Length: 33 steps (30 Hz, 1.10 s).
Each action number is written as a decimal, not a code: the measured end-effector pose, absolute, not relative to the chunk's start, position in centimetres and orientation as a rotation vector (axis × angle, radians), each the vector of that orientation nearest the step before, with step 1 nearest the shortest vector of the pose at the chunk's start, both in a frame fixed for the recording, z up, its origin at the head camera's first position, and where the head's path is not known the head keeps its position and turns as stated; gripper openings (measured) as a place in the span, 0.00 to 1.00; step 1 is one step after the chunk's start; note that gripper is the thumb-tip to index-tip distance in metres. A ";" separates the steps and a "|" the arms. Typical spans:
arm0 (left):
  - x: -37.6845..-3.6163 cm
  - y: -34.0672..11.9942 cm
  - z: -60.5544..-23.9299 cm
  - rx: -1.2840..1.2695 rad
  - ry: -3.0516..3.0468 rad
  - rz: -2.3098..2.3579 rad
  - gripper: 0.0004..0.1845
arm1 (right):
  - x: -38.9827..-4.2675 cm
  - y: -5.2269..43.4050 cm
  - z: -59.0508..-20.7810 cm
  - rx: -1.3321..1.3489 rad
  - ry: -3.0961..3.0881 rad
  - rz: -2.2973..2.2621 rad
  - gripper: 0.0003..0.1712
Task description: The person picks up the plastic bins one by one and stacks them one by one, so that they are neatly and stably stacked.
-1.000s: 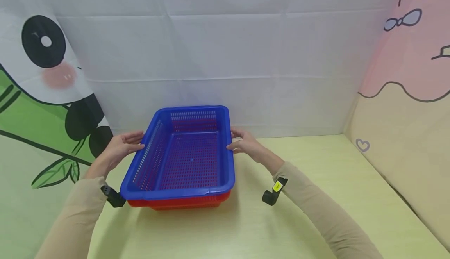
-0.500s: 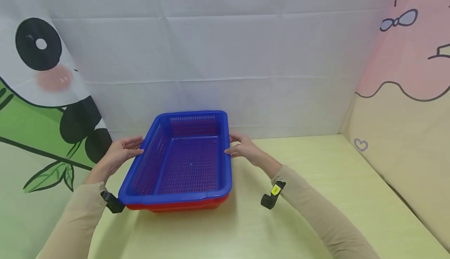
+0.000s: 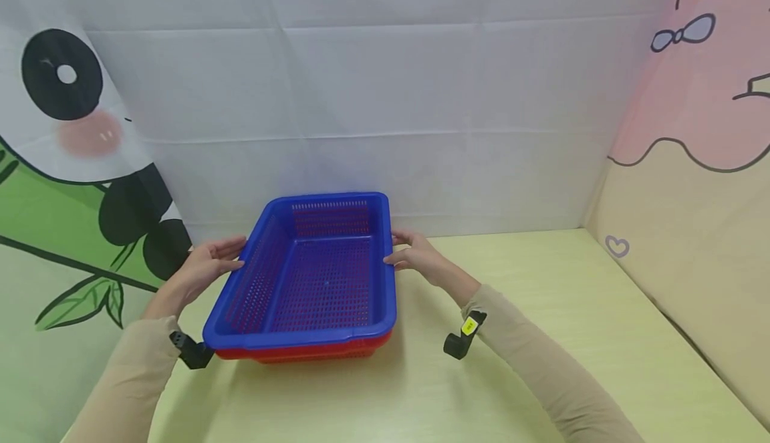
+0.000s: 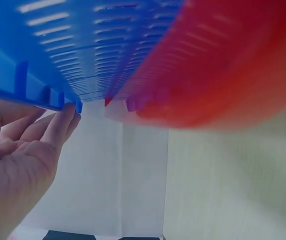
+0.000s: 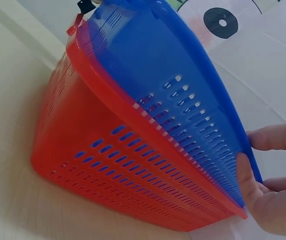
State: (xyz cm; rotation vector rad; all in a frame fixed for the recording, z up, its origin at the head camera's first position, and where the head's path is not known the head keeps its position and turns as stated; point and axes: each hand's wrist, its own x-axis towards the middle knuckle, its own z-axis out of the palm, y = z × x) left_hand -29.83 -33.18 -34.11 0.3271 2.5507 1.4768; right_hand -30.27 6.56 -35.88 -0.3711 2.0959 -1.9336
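Left hand: my left hand (image 3: 207,266) has its fingers nearly straight under the blue basket's (image 3: 313,276) left rim.
Right hand: my right hand (image 3: 415,256) pinches the right rim, thumb under, fingers above.
Basket: nested in a red basket (image 3: 301,351), long axis running away from me.
Surface: pale yellow-green table (image 3: 541,309), left of centre.
Room: white sheet (image 3: 385,95) behind, panda cloth (image 3: 66,162) at left.
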 end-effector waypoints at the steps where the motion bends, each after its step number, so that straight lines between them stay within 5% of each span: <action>1: -29.8 -33.2 -34.1 0.338 2.541 1.477 0.34 | -30.3 6.5 -35.9 -0.370 2.096 -1.937 0.37; 33: -29.8 -32.9 -34.1 0.341 2.552 1.401 0.33 | -30.2 6.2 -36.7 -0.332 2.078 -1.986 0.35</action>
